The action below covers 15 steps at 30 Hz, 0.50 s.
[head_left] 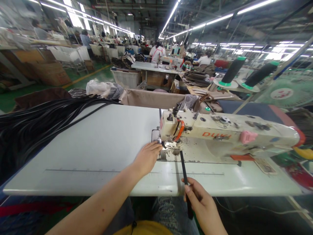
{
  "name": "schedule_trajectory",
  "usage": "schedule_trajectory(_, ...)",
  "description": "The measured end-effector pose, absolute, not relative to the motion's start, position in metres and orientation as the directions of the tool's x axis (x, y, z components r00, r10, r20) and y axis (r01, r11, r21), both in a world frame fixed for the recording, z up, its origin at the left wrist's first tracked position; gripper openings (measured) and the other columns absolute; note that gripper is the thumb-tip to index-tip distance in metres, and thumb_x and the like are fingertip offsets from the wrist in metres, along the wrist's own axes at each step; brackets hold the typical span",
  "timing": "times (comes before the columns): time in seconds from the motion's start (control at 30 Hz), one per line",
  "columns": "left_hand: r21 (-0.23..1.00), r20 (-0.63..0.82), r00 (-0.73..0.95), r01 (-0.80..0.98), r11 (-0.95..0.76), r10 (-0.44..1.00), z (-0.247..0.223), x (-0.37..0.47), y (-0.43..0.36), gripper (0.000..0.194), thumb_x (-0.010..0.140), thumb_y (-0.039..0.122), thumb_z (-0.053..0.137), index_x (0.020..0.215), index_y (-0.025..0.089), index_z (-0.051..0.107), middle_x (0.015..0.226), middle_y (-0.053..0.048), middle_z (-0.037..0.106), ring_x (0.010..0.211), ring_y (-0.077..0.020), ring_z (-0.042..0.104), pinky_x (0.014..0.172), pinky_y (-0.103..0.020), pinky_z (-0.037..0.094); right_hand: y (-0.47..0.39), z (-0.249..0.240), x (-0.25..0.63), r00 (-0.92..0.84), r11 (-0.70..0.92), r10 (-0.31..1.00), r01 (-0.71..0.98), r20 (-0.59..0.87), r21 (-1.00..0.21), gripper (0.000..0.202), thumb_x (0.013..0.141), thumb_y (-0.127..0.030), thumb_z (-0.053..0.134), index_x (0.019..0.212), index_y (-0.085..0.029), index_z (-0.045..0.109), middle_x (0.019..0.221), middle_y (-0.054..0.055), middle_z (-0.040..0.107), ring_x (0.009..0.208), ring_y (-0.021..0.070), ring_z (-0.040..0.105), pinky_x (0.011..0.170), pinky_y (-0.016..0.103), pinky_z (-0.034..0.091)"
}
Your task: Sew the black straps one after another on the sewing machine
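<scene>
A black strap runs from the needle area of a cream sewing machine toward the table's front edge. My right hand pinches it between thumb and fingers at that edge, and its end hangs below. My left hand lies flat beside the presser foot, fingers stretched out, fingertips at the metal plate. Whether anything is under those fingertips cannot be made out. Behind the machine head, a short dark piece of strap shows on the white table.
Many long black straps are heaped over the table's left side. Behind the table stands a beige fabric-lined bin. Two black thread cones and a green fan are at the right. Other people sit farther back.
</scene>
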<state>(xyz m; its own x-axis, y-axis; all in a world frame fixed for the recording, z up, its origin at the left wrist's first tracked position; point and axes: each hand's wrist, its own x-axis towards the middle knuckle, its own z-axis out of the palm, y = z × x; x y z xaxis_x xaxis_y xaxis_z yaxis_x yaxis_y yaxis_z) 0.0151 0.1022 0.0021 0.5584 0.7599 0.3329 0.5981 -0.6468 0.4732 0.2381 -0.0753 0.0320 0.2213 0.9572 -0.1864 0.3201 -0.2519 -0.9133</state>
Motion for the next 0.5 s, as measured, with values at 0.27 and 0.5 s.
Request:
schedule_trajectory(0.27,0.600,0.249,0.465,0.614,-0.512,0.850,0.002,0.025,0.161,0.038,0.090,0.017,0.058,0.127,0.015,0.067,0.142,-0.013,0.060,0.138,-0.0266,0.051,0.122,-0.044,0.039,-0.063,0.038,0.217,0.096,-0.121,0.992,0.521,-0.082,-0.845,0.052,0.099,-0.053,0.050,0.138,-0.018,0.060,0.081,0.003,0.069,0.073,0.0188,0.065,0.075,0.029,0.054)
schedule_trajectory(0.5,0.611,0.216,0.430,0.641,-0.465,0.877,0.012,0.045,0.203,0.045,0.086,0.025,0.069,0.131,0.019,0.067,0.143,-0.011,0.061,0.140,-0.0309,0.048,0.121,-0.044,0.036,-0.041,0.044,0.194,-0.032,-0.029,0.997,0.642,-0.064,-0.766,0.053,0.101,-0.035,0.041,0.152,-0.020,0.049,0.129,0.013,0.070,0.117,0.0258,0.067,0.099,0.038,0.053)
